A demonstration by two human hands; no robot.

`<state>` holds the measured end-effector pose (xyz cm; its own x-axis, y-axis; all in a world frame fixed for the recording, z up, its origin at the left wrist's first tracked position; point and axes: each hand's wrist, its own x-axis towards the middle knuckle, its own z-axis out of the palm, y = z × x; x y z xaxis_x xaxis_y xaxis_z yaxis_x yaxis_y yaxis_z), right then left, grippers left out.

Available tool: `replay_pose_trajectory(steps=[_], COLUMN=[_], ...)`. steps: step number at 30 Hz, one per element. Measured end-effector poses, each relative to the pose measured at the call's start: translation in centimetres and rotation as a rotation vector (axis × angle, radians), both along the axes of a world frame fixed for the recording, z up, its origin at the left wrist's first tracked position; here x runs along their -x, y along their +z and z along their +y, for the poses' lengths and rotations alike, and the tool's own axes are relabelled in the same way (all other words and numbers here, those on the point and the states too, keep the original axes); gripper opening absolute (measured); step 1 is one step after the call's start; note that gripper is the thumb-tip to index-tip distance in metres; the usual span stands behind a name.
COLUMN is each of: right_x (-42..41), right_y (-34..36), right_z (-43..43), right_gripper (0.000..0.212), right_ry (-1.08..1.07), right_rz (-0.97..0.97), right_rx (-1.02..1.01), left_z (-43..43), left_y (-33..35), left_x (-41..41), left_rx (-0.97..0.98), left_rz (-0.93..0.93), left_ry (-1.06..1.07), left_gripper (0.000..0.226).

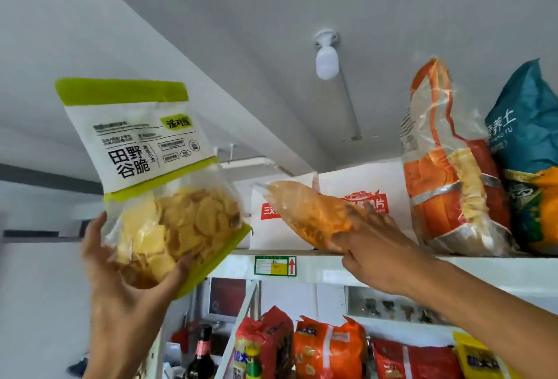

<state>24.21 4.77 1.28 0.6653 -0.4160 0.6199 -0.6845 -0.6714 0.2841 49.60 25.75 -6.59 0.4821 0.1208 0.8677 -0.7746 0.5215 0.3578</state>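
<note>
My left hand (pixel 120 276) grips the bottom of a green-and-white bag of yellow crisps (pixel 157 179), held up at the left, in front of the top shelf (pixel 392 267). My right hand (pixel 374 246) reaches up to that shelf, its fingers resting on a clear bag of orange crisps (pixel 311 212) that lies tilted at the shelf's front edge. Whether those fingers curl round the orange bag is unclear.
A white box with a red label (pixel 377 191) stands behind the orange bag. An orange-and-clear bag (pixel 453 173) and a teal bag (pixel 531 152) stand upright at the right. Below hang red and orange snack packs (pixel 329 348) and a dark bottle (pixel 200 357). The ceiling is close overhead.
</note>
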Motion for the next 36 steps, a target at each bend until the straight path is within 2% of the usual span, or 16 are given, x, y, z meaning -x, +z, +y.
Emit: replay_pose_trajectory(steps=[2, 6, 9, 11, 14, 16, 18, 20, 22, 27, 29, 30, 32, 33, 35, 36], right_x=[-0.2, -1.0, -0.9, -0.3, 1.4, 2.7, 3.5, 4.2, 4.6, 6.5, 7.7, 8.3, 9.3, 9.6, 10.0, 10.1], right_y=[-0.1, -1.1, -1.4, -1.4, -1.7, -2.0, -2.3, -1.9, -1.3, 0.6, 1.5, 1.7, 1.6, 1.2, 0.0, -0.5], right_z=[0.4, 0.4, 0.4, 1.9, 4.8, 7.7, 10.7, 12.9, 13.9, 13.3, 12.7, 12.5, 12.2, 12.1, 11.9, 11.8], right_gripper=[0.051, 0.060, 0.060, 0.053, 0.046, 0.047, 0.049, 0.062, 0.064, 0.040, 0.027, 0.027, 0.043, 0.053, 0.064, 0.060], right_ry=[0.085, 0.067, 0.117, 0.342, 0.802, 0.962, 1.072, 1.077, 0.991, 0.796, 0.799, 0.868, 1.036, 1.043, 0.966, 0.945], right_rz=[-0.031, -0.027, -0.132, -0.333, -0.707, -0.796, -0.797, -0.784, -0.767, -0.785, -0.828, -0.845, -0.797, -0.738, -0.617, -0.588], right_rx=[-0.013, -0.012, 0.020, -0.020, -0.142, -0.144, -0.170, -0.224, -0.196, -0.222, -0.291, -0.400, -0.700, -0.769, -0.745, -0.730], left_z=[1.9, 4.4, 4.6, 4.3, 3.3, 2.3, 1.1, -0.3, -1.3, -2.2, -2.1, -1.9, -1.2, -0.9, -0.2, 0.0], left_y=[-1.8, -3.4, -3.7, -3.6, -3.2, -3.0, -3.1, -3.6, -4.3, -5.8, -6.3, -6.5, -6.8, -6.9, -6.8, -6.7], left_x=[0.5, 2.2, 3.6, 4.7, 6.7, 8.4, 10.8, 13.4, 15.9, 19.8, 20.6, 20.8, 21.1, 21.4, 22.0, 22.4], left_rx=[-0.031, -0.117, -0.198, -0.222, -0.236, -0.227, -0.222, -0.219, -0.223, -0.372, -0.428, -0.423, -0.374, -0.350, -0.349, -0.365], left_rz=[-0.014, 0.017, -0.025, -0.067, -0.108, -0.135, -0.178, -0.235, -0.251, -0.211, -0.189, -0.184, -0.169, -0.163, -0.167, -0.167], left_ry=[0.001, -0.067, -0.121, -0.145, -0.147, -0.118, -0.043, 0.092, 0.184, 0.479, 0.533, 0.546, 0.514, 0.495, 0.488, 0.494], left_gripper=[0.122, 0.125, 0.124, 0.127, 0.132, 0.134, 0.134, 0.132, 0.128, 0.124, 0.122, 0.124, 0.129, 0.130, 0.129, 0.129])
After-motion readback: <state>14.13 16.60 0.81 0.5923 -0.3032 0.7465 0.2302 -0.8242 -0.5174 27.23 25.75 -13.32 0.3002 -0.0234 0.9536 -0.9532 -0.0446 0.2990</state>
